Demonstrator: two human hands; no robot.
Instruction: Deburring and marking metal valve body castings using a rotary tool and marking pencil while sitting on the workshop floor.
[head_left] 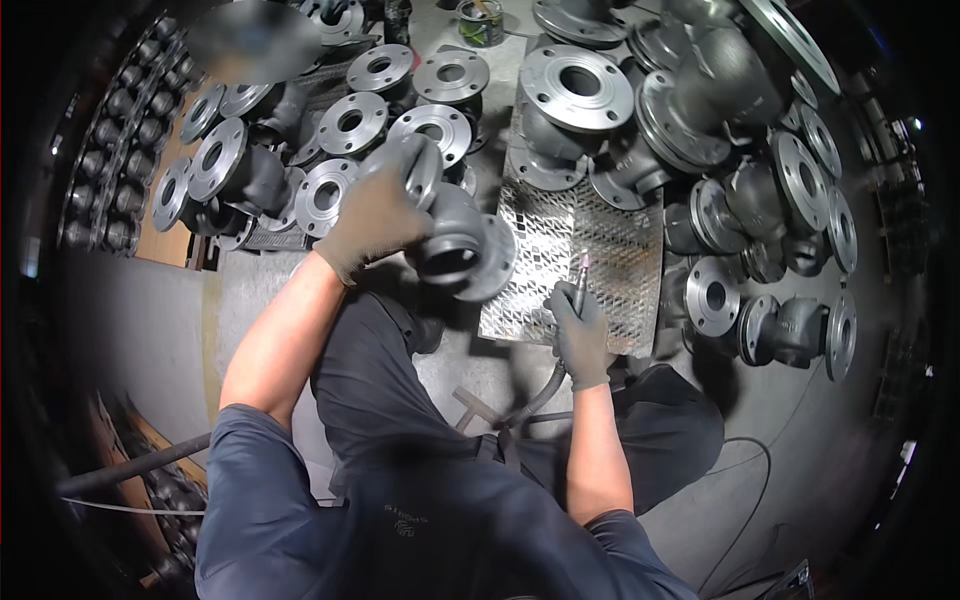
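My left hand, in a grey-brown work glove, is closed on the upper flange of a grey cast flanged valve body. The casting is tilted, with a dark round opening facing me and its other flange turned to the right. In my gloved right hand is a slim die grinder, its small pinkish tip pointing away from me. A hose runs back from the tool beneath my wrist. Both the grinder and the casting's right flange are over a worn, patterned metal plate; the tip appears apart from the casting.
More flanged valve bodies crowd the left, and others are stacked at the right. One large flanged casting stands at the plate's far end. Beyond is a small can. A hammer-like tool lies between my legs; a cable curves over the right floor.
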